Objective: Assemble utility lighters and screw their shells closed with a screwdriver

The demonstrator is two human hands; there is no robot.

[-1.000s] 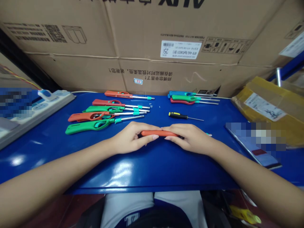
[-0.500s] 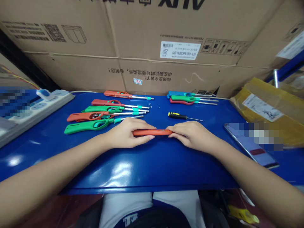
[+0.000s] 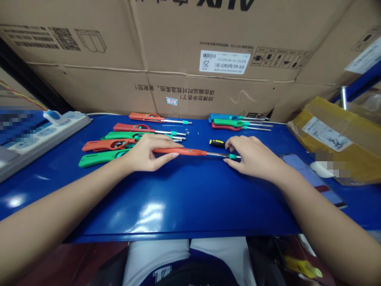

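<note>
head view: the orange lighter [image 3: 193, 151] lies roughly crosswise above the bench [image 3: 190, 206], edge toward the camera; a slim metal rod [image 3: 216, 155] extends from its handle to a teal sleeve [image 3: 232, 156] near the tip. the hands are apart: the left hand [image 3: 145, 154] is clamped on the handle; the right hand [image 3: 254, 159] is curled around the sleeve end, contact cannot be told. the bench is glossy blue and carries orange and green lighters [image 3: 97, 158] at left, a black-and-yellow screwdriver [image 3: 216, 143] just beside the right hand, and a phone [image 3: 302, 169] at right. brown cardboard [image 3: 104, 89] with inverted print stands behind. a yellow parcel [image 3: 366, 135] bears a white label; its contents are hidden.
</note>
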